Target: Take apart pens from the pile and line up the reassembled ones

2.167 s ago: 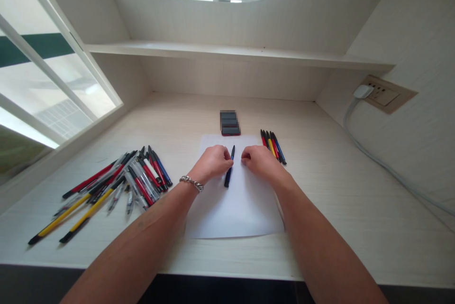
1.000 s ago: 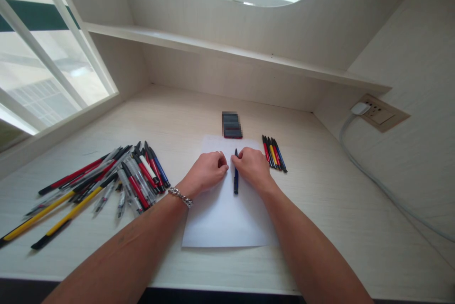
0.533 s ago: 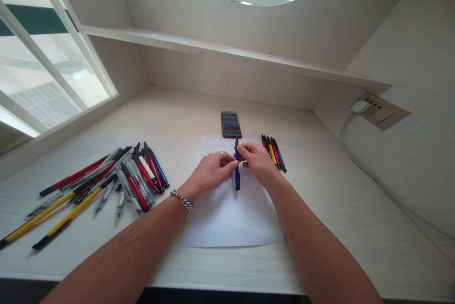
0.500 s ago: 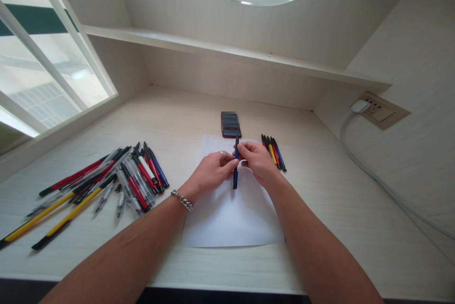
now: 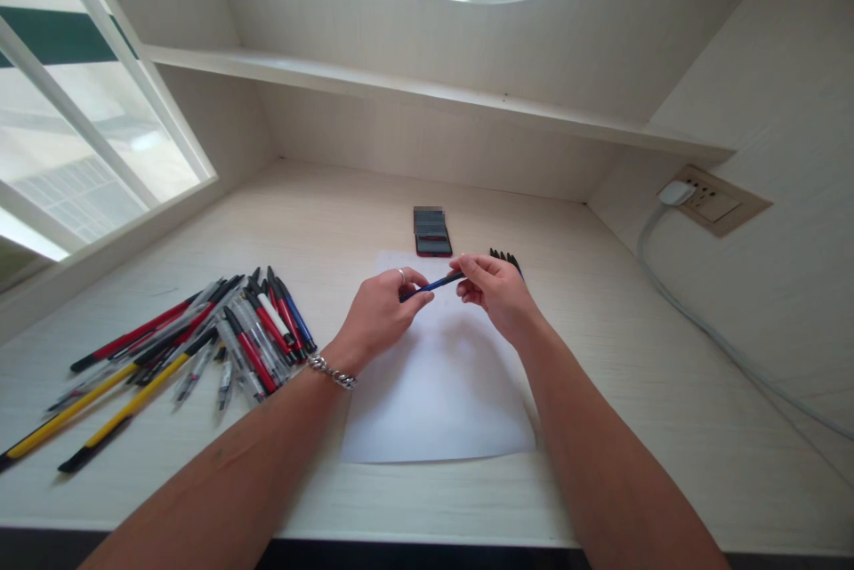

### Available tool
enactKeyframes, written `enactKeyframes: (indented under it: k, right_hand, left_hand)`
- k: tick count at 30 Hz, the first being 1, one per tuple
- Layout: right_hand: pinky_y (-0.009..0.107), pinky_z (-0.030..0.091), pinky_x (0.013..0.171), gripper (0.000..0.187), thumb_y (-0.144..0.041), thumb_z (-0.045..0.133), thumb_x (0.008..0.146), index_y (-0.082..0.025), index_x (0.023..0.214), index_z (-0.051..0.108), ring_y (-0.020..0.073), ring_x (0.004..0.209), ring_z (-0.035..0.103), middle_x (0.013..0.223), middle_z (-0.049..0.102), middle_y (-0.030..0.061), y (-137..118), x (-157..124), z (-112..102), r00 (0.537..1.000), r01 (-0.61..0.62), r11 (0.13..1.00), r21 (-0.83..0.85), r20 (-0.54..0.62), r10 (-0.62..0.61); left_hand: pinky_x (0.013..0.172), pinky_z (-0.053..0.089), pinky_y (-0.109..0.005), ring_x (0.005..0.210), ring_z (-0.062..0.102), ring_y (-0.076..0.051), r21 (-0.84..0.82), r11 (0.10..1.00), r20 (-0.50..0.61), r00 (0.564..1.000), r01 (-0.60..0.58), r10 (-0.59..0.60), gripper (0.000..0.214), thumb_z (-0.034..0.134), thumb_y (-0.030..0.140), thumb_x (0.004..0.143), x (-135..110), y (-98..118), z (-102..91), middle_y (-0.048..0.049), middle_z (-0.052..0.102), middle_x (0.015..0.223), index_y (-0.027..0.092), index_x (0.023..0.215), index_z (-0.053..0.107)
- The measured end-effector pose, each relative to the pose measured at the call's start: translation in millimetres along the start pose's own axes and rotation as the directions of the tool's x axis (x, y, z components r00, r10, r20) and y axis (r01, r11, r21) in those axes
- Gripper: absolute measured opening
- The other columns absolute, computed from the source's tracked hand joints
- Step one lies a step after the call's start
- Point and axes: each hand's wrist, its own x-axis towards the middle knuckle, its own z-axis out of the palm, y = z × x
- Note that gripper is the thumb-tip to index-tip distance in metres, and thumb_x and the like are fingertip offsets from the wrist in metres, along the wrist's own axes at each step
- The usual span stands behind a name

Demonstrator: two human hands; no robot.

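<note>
A blue pen (image 5: pixel 437 284) with dark ends is held between both hands, almost level and slightly raised toward the right. My left hand (image 5: pixel 383 308), with a ring on one finger, pinches its left end. The fingers of my right hand (image 5: pixel 494 290) are closed on the right end. Beneath the hands lies a white sheet of paper (image 5: pixel 440 401). Just past my right hand the black tips of several pens (image 5: pixel 505 256) show in a row, their barrels mostly hidden by that hand.
On the left lies a loose pile of pens (image 5: pixel 200 334), red, yellow, blue, white and clear. A phone (image 5: pixel 432 232) rests behind the paper. A plug with a grey cable (image 5: pixel 727 352) runs from the wall socket (image 5: pixel 717 201) on the right. A shelf (image 5: pixel 427 103) spans the back.
The blue pen has turned from pointing away from me to lying nearly crosswise. My left hand has shifted a little left, and my right hand now covers more of the pen row.
</note>
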Motion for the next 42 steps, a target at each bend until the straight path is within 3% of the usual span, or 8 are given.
enactKeyframes:
  k: [5, 8, 14, 19, 32, 42]
  right_hand:
    - [0.025, 0.034, 0.050, 0.037, -0.050, 0.061, 0.079, -0.016, 0.071, 0.069, 0.0103, 0.052, 0.046, 0.058, 0.057, 0.0013, 3.1, -1.0, -13.9, 0.998, -0.015, 0.918, -0.397, 0.053, 0.040]
    - [0.025, 0.029, 0.048, 0.045, -0.054, 0.053, 0.083, -0.016, 0.065, 0.067, 0.0097, 0.048, 0.042, 0.051, 0.052, -0.0003, 4.2, -2.9, -14.5, 0.990, -0.043, 0.872, -0.488, 0.096, 0.102]
    - [0.024, 0.029, 0.050, 0.046, -0.054, 0.051, 0.084, -0.015, 0.065, 0.065, 0.0090, 0.048, 0.042, 0.053, 0.053, 0.0003, 9.0, -2.5, -9.5, 0.983, -0.031, 0.910, -0.413, 0.150, 0.102]
    - [0.023, 0.030, 0.048, 0.042, -0.051, 0.055, 0.083, -0.015, 0.065, 0.064, 0.0087, 0.049, 0.043, 0.057, 0.057, 0.0019, 17.0, 1.9, -9.0, 0.987, -0.030, 0.932, -0.360, 0.136, 0.084]
    - [0.023, 0.032, 0.046, 0.036, -0.045, 0.058, 0.080, -0.016, 0.060, 0.061, 0.0087, 0.047, 0.043, 0.055, 0.057, 0.0007, 16.6, 5.4, -3.3, 0.996, 0.010, 0.933, -0.360, 0.086, 0.023]
    - [0.023, 0.031, 0.045, 0.034, -0.039, 0.055, 0.083, -0.016, 0.058, 0.059, 0.0089, 0.045, 0.044, 0.048, 0.052, -0.0013, 12.8, 3.2, -2.1, 0.992, 0.117, 0.892, -0.437, 0.096, -0.083]
  left_hand:
    - [0.071, 0.044, -0.029, 0.078, 0.058, -0.017, 0.234, 0.960, -0.063, 0.983, -0.152, 0.171, 0.010, 0.065, 0.026, 0.081, 0.4, -4.7, -3.4, -0.0026, 0.064, 0.084, 0.022, 0.089, 0.070]
    - [0.074, 0.045, -0.030, 0.083, 0.058, -0.018, 0.279, 0.940, -0.085, 0.970, -0.198, 0.229, 0.009, 0.066, 0.023, 0.081, 0.8, -5.9, -4.2, -0.0033, 0.064, 0.085, 0.022, 0.088, 0.070]
    - [0.079, 0.047, -0.031, 0.088, 0.059, -0.019, 0.284, 0.922, -0.127, 0.943, -0.263, 0.308, 0.009, 0.068, 0.023, 0.081, 3.0, -10.3, -5.9, -0.0041, 0.067, 0.088, 0.021, 0.089, 0.072]
    - [0.076, 0.048, -0.033, 0.083, 0.060, -0.021, 0.326, 0.899, -0.091, 0.937, -0.293, 0.338, 0.010, 0.067, 0.025, 0.082, 5.6, -14.9, -4.4, -0.0036, 0.071, 0.084, 0.021, 0.089, 0.073]
    - [0.071, 0.048, -0.031, 0.078, 0.063, -0.019, 0.274, 0.942, -0.084, 0.971, -0.193, 0.223, 0.010, 0.066, 0.025, 0.082, 6.1, -11.8, -5.5, -0.0036, 0.071, 0.083, 0.021, 0.090, 0.072]
    - [0.065, 0.044, -0.028, 0.072, 0.062, -0.018, 0.236, 0.962, -0.051, 0.987, -0.137, 0.153, 0.012, 0.063, 0.028, 0.082, 5.1, -7.2, -10.3, -0.0022, 0.072, 0.078, 0.022, 0.088, 0.072]
